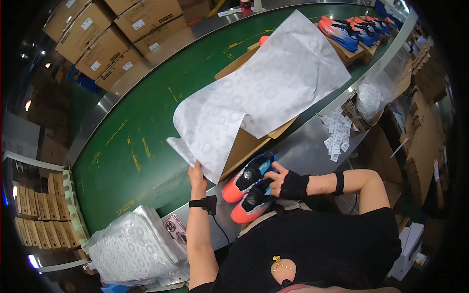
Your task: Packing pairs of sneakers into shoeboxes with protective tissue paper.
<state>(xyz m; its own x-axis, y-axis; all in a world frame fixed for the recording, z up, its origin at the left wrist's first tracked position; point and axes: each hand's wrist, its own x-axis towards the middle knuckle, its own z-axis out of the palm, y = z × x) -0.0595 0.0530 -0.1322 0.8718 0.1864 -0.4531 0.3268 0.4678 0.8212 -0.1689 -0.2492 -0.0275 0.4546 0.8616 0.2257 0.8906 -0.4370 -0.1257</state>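
My left hand (196, 176) is closed on the lower corner of a large sheet of white patterned tissue paper (278, 83). The sheet drapes over an open brown cardboard shoe box (246, 150), hiding most of its inside. Close to my body, a pair of sneakers (249, 188) with orange-red toes and blue heels sits side by side on the metal edge. My right hand (281, 181), in a black fingerless wrist wrap, has its fingers bent around the heel openings of the pair; their tips are partly hidden.
The green conveyor belt (122, 141) carries more sneakers (342, 35) on boxes at the far right. Small white packets (337, 134) lie on the metal ledge beside a carton (359, 115). A plastic-wrapped stack of tissue paper (134, 249) and a phone (175, 228) rest at lower left.
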